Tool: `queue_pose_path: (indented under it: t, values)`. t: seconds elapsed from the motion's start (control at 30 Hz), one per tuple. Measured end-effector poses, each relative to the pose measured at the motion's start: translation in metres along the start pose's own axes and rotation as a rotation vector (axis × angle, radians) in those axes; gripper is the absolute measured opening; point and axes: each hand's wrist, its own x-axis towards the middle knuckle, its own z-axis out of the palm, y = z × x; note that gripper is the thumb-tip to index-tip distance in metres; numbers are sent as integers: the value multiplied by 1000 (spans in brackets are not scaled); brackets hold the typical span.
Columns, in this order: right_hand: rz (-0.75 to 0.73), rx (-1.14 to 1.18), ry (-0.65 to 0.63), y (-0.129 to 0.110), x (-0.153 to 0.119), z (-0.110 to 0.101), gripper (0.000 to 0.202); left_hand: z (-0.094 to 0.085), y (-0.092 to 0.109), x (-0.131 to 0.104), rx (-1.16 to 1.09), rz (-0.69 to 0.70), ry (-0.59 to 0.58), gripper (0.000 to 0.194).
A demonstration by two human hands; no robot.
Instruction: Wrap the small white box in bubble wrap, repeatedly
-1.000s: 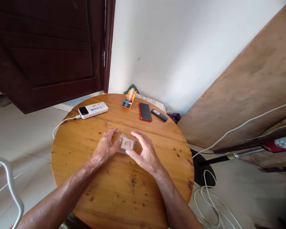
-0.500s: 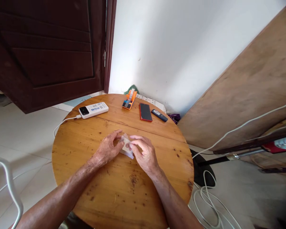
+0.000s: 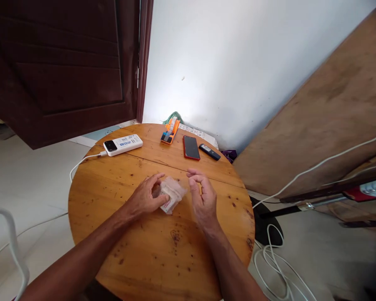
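A small clear plastic packet (image 3: 174, 191) with something whitish in it lies near the middle of the round wooden table (image 3: 144, 259). My left hand (image 3: 147, 195) is at its left side, the thumb pressing on the packet and the fingers curved along its far left edge. To the right of the packet is my right hand (image 3: 203, 198), raised a little, apart from it, with the fingers curled and parted from the thumb. Nothing shows between the right fingers.
Along the table's far side are a white power bank (image 3: 127, 144) with a cable, an orange tape dispenser (image 3: 170, 131), a red-edged phone (image 3: 191, 148) and a dark remote-like device (image 3: 209, 151). A dark door (image 3: 69, 83) stands at the left.
My right hand has let go of the packet and moved right. The packet looks wider and more spread out, and my left thumb remains on it.
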Motion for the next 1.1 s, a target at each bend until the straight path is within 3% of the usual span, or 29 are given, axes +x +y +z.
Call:
queue_pose_path:
  t: [0.17, 0.37, 0.47, 0.63, 0.73, 0.8, 0.9, 1.0, 1.1]
  values:
    - [78, -22, 99, 11, 9, -8, 19, -2, 6, -5, -16, 32, -95, 75]
    - [243, -27, 99, 24, 13, -9, 26, -3, 1, -3, -96, 8, -63, 73]
    - [371, 37, -40, 26, 14, -13, 34, -4, 0, -1, -124, -2, -59, 67]
    - [592, 273, -387, 25, 17, -38, 55, -3, 1, 0, -81, -11, -31, 60]
    - [621, 328, -559, 23, 17, -44, 71, 0, 1, 0, -63, -9, -19, 58]
    - [602, 295, -598, 22, 15, -38, 74, 1, 1, 0, -68, -6, -13, 58]
    - [491, 257, -529, 20, 8, -15, 59, 0, 2, -1, -89, -3, -17, 60]
    - [394, 222, -345, 18, 4, 4, 40, -3, 6, -3, -152, -18, -42, 66]
    - [408, 278, -127, 21, 4, 9, 43, -7, 8, -3, -261, -57, -58, 70]
